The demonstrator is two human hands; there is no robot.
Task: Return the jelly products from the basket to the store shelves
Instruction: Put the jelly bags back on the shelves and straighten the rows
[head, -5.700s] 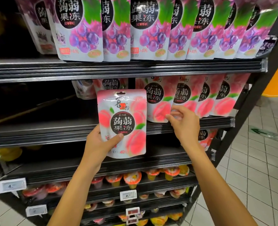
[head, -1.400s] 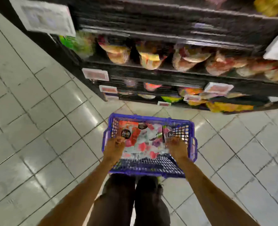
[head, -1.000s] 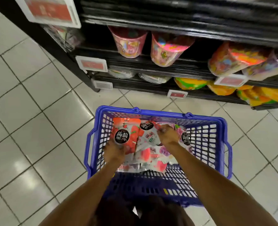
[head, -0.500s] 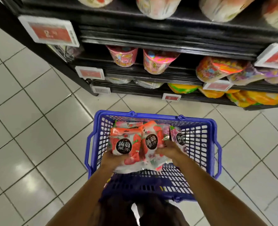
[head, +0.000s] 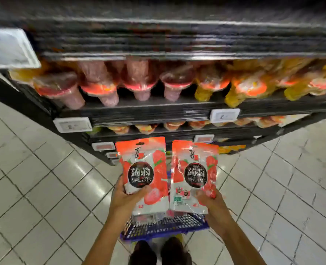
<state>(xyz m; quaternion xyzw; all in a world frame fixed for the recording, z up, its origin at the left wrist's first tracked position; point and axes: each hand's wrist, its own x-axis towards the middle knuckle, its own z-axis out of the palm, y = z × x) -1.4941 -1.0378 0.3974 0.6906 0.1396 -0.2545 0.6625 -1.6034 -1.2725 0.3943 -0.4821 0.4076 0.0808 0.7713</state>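
My left hand (head: 126, 197) grips the lower edge of a red-and-white strawberry jelly pouch (head: 143, 169), held upright above the basket. Beside it, my right hand (head: 211, 202) grips a second strawberry jelly pouch (head: 193, 175) of the same kind, also upright. The two pouches stand side by side, almost touching. Below them the blue plastic basket (head: 164, 226) sits on the floor, mostly hidden behind the pouches; what lies inside it cannot be made out.
The black store shelves (head: 158, 109) rise ahead, blurred, with rows of red and yellow jelly cups (head: 139, 81) and white price tags (head: 73, 124). Pale tiled floor (head: 43, 188) spreads left and right. My shoes (head: 158, 251) stand just behind the basket.
Both hands have lifted out of the basket, each bringing up a strawberry pouch. The view has tilted up from the basket toward the shelves.
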